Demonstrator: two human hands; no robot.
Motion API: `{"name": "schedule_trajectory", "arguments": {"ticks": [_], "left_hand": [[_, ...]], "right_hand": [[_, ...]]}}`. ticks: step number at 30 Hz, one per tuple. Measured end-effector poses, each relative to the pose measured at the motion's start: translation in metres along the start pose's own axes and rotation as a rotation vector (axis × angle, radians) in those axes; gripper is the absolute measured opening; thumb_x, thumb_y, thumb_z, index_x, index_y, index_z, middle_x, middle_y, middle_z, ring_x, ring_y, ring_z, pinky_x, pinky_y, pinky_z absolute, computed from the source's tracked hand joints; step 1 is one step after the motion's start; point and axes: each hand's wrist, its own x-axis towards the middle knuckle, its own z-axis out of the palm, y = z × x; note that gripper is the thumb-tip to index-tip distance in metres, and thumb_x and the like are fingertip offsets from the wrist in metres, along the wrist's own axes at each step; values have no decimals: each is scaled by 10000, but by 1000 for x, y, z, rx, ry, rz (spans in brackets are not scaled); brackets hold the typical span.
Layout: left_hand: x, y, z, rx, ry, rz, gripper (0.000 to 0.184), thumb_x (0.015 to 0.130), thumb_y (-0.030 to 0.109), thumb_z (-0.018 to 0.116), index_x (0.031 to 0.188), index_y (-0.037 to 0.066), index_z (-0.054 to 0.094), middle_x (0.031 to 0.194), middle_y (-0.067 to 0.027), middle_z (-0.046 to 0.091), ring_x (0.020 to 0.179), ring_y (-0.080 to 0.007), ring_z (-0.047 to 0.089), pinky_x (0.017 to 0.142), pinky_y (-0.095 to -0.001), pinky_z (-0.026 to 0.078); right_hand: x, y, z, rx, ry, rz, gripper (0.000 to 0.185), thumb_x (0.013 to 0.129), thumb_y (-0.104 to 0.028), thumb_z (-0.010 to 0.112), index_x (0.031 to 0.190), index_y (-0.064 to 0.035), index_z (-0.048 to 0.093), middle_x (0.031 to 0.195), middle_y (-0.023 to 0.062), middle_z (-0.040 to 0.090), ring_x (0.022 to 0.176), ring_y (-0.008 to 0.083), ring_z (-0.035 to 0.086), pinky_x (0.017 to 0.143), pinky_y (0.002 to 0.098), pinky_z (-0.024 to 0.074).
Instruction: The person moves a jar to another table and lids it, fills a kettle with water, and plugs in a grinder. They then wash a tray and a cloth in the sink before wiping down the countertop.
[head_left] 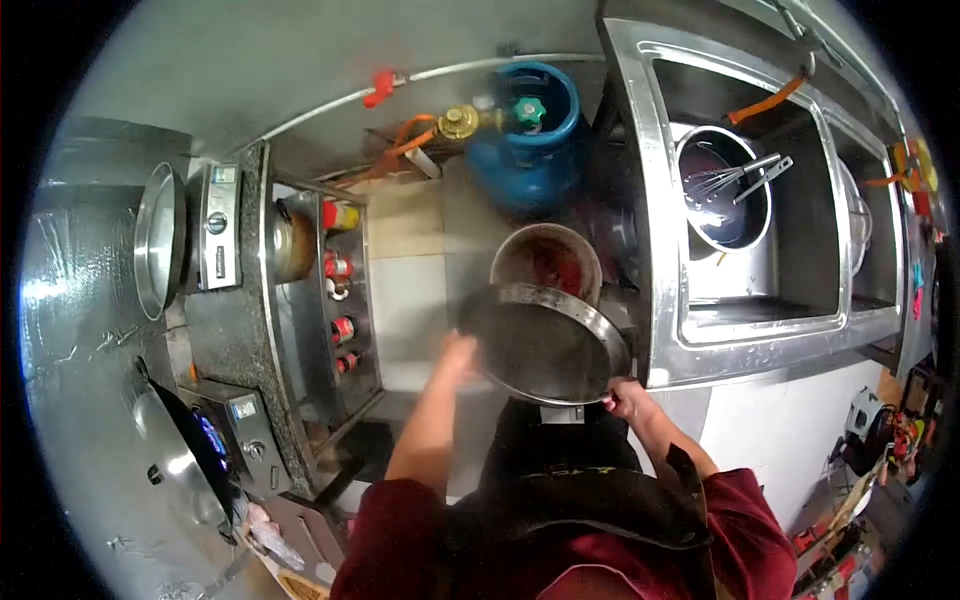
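A wide, round, shallow metal pan (pixel 545 350) is tilted in front of my body, with a shiny rim and a dark inside. My right hand (pixel 622 396) is closed on its near right edge. At the pan's left edge is my left hand (pixel 460 358), smeared by motion, so its fingers and any grip do not show. Just beyond the pan, a light-coloured bucket (pixel 512 262) stands on the floor with reddish stuff inside. The pan's far rim overlaps the bucket's near side in my view.
A blue gas cylinder (pixel 525 165) stands behind the bucket. To the right, a steel sink (pixel 665 350) holds a pot (pixel 735 235) with a whisk (pixel 715 180). On the left, a wok (pixel 180 455) sits by a lit burner (pixel 212 440), and another pan (pixel 160 245) rests near a second stove (pixel 218 225).
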Motion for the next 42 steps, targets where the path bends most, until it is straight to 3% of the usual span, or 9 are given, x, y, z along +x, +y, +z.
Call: {"name": "schedule_trajectory", "arguments": {"ticks": [4,9,13,24,32,36,39,40,42], "left_hand": [[-8,-29,-25,-181,-46,-26,343,835,75,453,1172,59,392,1055,-181,574,803,-350,652,591,-525,565],[-16,-70,-61,-120,-7,2,266,864,32,417,1113,123,392,957,-95,573,713,-222,603,501,-361,522],[-45,-68,-101,-97,-52,-12,301,868,36,429,1149,139,393,1011,-109,574,775,-245,617,553,-394,539],[-68,-85,-163,-283,-15,21,408,871,8,461,1238,115,320,1140,-164,535,921,-345,626,746,-555,549],[-127,-82,-163,-531,-90,185,539,829,-26,472,1319,104,288,1198,-150,504,1078,-345,547,834,-540,506],[-163,-66,-158,-637,-178,381,603,795,-47,535,1352,65,333,1255,-128,482,1118,-293,514,892,-456,479],[-169,-60,-156,-526,-91,550,573,807,-38,553,1339,37,355,1263,-115,479,1095,-219,497,879,-358,441],[-195,-39,-144,-562,-164,584,629,790,-85,505,1377,53,323,1329,-113,440,1188,-253,453,987,-401,378],[-212,-18,-132,-533,-132,692,652,776,-78,519,1386,33,318,1287,-118,484,1137,-239,502,953,-355,416]], "right_hand": [[-50,3,25,-93,44,20,27,793,-22,507,813,-9,495,591,116,507,446,208,473,366,306,347],[-50,37,48,-93,11,-65,116,850,-30,500,929,52,477,693,148,542,487,226,511,370,320,413],[-36,57,67,-51,-158,-194,142,776,-18,539,912,-46,506,683,89,514,506,230,488,383,338,363],[-81,46,147,-225,-61,-319,332,743,33,517,1051,-92,507,699,83,548,461,205,490,358,337,350],[-110,47,167,-257,-26,-632,373,782,-4,541,1139,-102,491,807,92,604,498,195,529,353,298,376],[-125,42,165,-486,62,-810,449,830,-40,556,1263,-15,441,953,103,616,714,164,574,531,297,475],[-180,34,167,-224,-138,-908,514,849,-28,565,1331,-112,407,929,80,605,662,153,543,475,284,431],[-182,33,167,-208,-156,-1071,532,849,-41,572,1342,-102,383,961,76,597,724,148,557,545,278,461],[-247,19,161,-255,-103,-1041,533,848,-59,583,1339,-92,378,1031,79,584,856,161,562,671,309,485]]}}
